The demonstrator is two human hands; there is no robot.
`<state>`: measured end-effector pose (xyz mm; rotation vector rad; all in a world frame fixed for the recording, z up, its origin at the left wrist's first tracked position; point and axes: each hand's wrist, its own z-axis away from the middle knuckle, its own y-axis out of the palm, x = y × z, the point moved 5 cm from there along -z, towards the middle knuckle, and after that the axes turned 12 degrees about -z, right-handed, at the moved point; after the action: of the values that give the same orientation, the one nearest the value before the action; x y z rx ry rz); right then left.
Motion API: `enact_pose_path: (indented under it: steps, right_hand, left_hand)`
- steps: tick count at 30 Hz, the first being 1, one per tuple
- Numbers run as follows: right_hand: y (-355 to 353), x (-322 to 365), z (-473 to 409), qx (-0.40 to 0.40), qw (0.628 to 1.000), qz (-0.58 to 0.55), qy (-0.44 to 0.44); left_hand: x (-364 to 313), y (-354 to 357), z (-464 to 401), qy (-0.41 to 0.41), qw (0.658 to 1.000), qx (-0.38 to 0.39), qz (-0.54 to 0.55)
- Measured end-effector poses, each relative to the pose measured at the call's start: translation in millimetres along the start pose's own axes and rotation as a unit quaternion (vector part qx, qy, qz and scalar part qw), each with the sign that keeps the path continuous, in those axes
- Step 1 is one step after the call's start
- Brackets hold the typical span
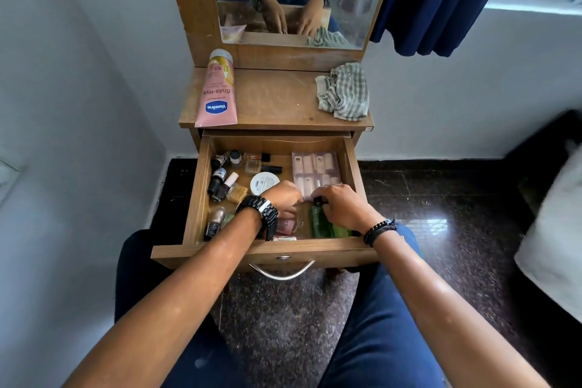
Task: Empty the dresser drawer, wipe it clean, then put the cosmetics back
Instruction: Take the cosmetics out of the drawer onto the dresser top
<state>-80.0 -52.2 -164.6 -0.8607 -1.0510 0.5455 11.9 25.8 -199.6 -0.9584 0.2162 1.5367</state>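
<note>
Two hands: both are reaching down inside the open drawer (192,198).
Left hand (283,195): it's curling over the pink items at the drawer's front; what it's grasping, I cannot tell.
Right hand (341,205): fingers are closing around the dark cap of the green bottle (319,222).
Cosmetics: small bottles (220,179) are crowding the drawer's left, a white round tin (264,182) is sitting mid-drawer, a pink packet (316,172) is lying at back right.
Dresser top (274,98): a pink Vaseline tube (217,91) is lying left, a striped cloth (345,91) is bunching right.
</note>
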Motion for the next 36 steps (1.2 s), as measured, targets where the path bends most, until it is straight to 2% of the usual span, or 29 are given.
enact_pose_path:
  steps: [3, 10, 16, 18, 20, 22, 25, 31, 36]
  right_hand:
    - [-6, 1, -1, -0.018, 1.000, -0.020, -0.015]
    - [-19, -1, 5, -0.052, 0.982, -0.178, -0.021]
    - [-38, -2, 7, -0.100, 0.950, -0.295, -0.010]
    - [-42, -1, 6, -0.071, 0.971, -0.230, 0.001]
    - [-37, -3, 5, 0.007, 0.996, -0.069, 0.049]
    - [-26, -5, 7, 0.070, 0.993, 0.036, 0.089]
    - [-10, -2, 9, 0.068, 0.986, 0.121, 0.092]
    - [-9, -5, 3, 0.025, 0.992, 0.107, 0.054]
    - [2, 8, 8, 0.076, 0.995, 0.051, 0.032]
  left_hand:
    - [-4, 3, 9, 0.020, 0.999, 0.036, -0.013]
    - [-12, 13, 19, 0.080, 0.992, 0.058, -0.079]
    - [-27, -4, 21, 0.139, 0.989, -0.002, -0.040]
    - [-28, -10, 21, 0.147, 0.987, -0.044, -0.052]
    - [-28, -15, 21, 0.151, 0.980, -0.092, -0.087]
    - [-26, -18, 23, 0.150, 0.976, -0.118, -0.104]
    - [-26, -22, 31, 0.152, 0.971, -0.137, -0.125]
    - [-24, -31, 42, 0.166, 0.963, -0.155, -0.146]
    - [-27, -47, 55, 0.178, 0.952, -0.194, -0.158]
